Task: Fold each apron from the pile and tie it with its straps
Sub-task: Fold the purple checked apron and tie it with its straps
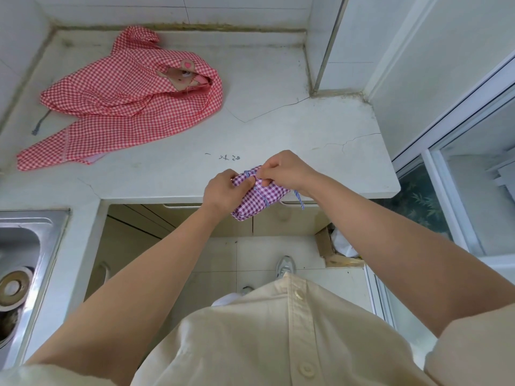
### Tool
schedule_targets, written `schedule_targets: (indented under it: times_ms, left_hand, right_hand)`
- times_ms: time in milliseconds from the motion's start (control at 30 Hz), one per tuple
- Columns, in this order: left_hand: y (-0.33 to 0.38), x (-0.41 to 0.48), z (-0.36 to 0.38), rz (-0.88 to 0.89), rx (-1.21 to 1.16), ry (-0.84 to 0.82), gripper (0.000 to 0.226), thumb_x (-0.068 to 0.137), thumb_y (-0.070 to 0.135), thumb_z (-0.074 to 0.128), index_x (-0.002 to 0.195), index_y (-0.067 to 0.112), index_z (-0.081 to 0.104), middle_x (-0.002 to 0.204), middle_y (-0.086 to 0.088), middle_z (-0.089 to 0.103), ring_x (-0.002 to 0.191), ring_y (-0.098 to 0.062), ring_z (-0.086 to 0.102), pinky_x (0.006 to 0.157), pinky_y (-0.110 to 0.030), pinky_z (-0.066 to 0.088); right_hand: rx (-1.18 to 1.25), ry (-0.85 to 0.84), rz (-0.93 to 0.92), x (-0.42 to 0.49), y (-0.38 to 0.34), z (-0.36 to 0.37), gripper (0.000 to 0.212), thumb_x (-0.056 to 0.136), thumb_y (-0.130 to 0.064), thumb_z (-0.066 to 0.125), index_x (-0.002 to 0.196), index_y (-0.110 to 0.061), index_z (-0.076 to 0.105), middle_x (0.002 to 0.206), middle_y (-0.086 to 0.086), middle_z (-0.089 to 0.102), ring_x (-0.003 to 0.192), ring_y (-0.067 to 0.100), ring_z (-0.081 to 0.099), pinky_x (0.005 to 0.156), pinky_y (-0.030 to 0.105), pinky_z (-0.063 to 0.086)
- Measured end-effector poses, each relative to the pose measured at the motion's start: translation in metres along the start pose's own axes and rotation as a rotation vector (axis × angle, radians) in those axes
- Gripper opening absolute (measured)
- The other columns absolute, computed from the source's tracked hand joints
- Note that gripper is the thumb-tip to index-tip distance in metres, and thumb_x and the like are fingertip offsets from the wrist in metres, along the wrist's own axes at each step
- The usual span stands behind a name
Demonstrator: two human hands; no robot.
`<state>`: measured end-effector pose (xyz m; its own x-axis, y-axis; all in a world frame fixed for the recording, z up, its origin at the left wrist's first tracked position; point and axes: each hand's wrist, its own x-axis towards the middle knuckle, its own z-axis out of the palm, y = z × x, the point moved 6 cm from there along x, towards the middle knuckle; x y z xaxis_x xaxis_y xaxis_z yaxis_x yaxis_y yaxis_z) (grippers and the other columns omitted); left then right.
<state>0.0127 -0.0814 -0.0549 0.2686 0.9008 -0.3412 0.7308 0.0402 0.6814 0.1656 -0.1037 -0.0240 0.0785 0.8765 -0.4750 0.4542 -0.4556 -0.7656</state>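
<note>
A purple-and-white checked apron is folded into a small bundle, held in the air over the counter's front edge. A blue striped strap runs round it and one end dangles to the right. My left hand grips the bundle's left end. My right hand pinches the strap on top of the bundle. A red-and-white checked apron lies crumpled and unfolded at the counter's back left, with a cartoon patch showing in its folds.
The white stone counter is cracked and ends in a wall corner at the back. A steel sink sits at the left. A glass sliding door stands to the right. A cardboard box rests on the floor below.
</note>
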Motion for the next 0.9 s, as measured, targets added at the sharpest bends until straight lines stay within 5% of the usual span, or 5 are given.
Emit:
schedule_targets:
  times_ms: [200, 467, 633, 767, 900]
  left_hand:
    - [-0.002, 0.002, -0.003, -0.039, -0.033, 0.171, 0.044, 0.099, 0.046, 0.048, 0.126, 0.013, 0.053, 0.112, -0.008, 0.065, 0.099, -0.027, 0.062, 0.080, -0.035, 0.048]
    - [-0.002, -0.002, -0.003, -0.057, 0.043, 0.350, 0.036, 0.101, 0.039, 0.044, 0.118, 0.014, 0.063, 0.102, -0.009, 0.070, 0.092, -0.031, 0.064, 0.068, -0.030, 0.039]
    - [-0.003, -0.004, -0.005, -0.074, -0.010, 0.391, 0.035, 0.103, 0.035, 0.041, 0.123, 0.013, 0.060, 0.108, -0.009, 0.069, 0.098, -0.030, 0.063, 0.072, -0.030, 0.040]
    - [0.000, -0.004, -0.009, -0.074, -0.031, 0.414, 0.035, 0.103, 0.033, 0.041, 0.126, 0.012, 0.056, 0.108, -0.009, 0.069, 0.097, -0.029, 0.063, 0.072, -0.029, 0.041]
    - [-0.003, -0.004, -0.009, -0.051, 0.034, 0.414, 0.033, 0.103, 0.033, 0.042, 0.122, 0.012, 0.058, 0.100, -0.010, 0.070, 0.090, -0.030, 0.064, 0.069, -0.030, 0.039]
  right_hand:
    - [0.139, -0.040, 0.094, -0.007, 0.001, 0.012, 0.009, 0.095, -0.012, 0.061, 0.089, -0.007, 0.065, 0.089, 0.013, 0.075, 0.036, 0.004, 0.039, 0.042, 0.015, 0.034]
    - [0.128, -0.084, 0.174, -0.012, -0.004, 0.032, 0.016, 0.099, -0.010, 0.052, 0.085, -0.005, 0.058, 0.074, 0.009, 0.070, 0.035, 0.009, 0.046, 0.036, 0.017, 0.030]
    - [0.198, -0.091, 0.129, -0.012, -0.003, 0.038, 0.008, 0.099, -0.011, 0.053, 0.102, -0.005, 0.057, 0.067, 0.006, 0.069, 0.038, 0.010, 0.051, 0.036, 0.018, 0.033]
    - [0.183, -0.020, 0.063, -0.011, 0.000, 0.042, 0.024, 0.099, -0.015, 0.054, 0.122, -0.008, 0.048, 0.069, 0.009, 0.070, 0.040, 0.014, 0.057, 0.038, 0.022, 0.039]
    - [0.183, -0.163, 0.095, -0.008, 0.003, 0.048, 0.019, 0.101, -0.015, 0.052, 0.115, -0.003, 0.052, 0.065, 0.009, 0.069, 0.039, 0.012, 0.057, 0.036, 0.019, 0.037]
